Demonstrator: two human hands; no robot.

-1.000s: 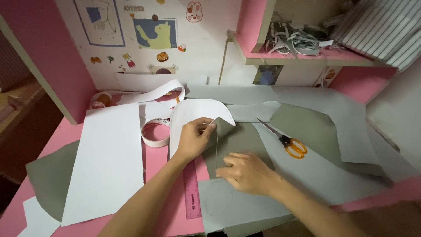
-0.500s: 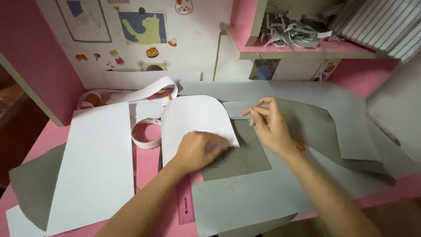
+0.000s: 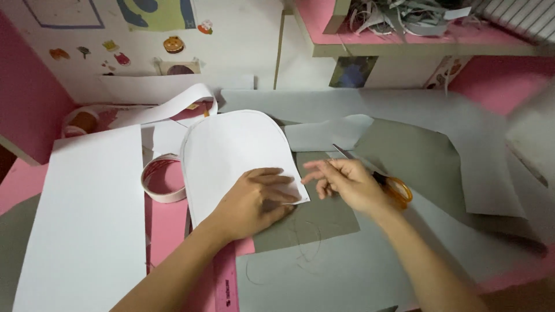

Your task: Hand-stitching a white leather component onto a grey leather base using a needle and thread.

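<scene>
My left hand [image 3: 254,199] lies flat with fingers spread on the lower right corner of a white arch-shaped paper piece [image 3: 231,150], pressing it onto a grey-green card [image 3: 324,216]. My right hand [image 3: 344,182] hovers just right of it with fingers loosely apart and nothing in them. It sits over the orange-handled scissors [image 3: 396,188], whose blades stick out behind the fingers.
A roll of tape [image 3: 162,179] lies left of the arch piece. A large white sheet [image 3: 87,219] covers the left of the pink desk. A pink ruler [image 3: 225,283] runs along my left forearm. Grey sheets [image 3: 439,133] spread right. A shelf [image 3: 416,34] with paper scraps hangs above.
The white arch piece now lies flat and fully in view under my left hand. My right hand drew back from the far grey paper toward the scissors.
</scene>
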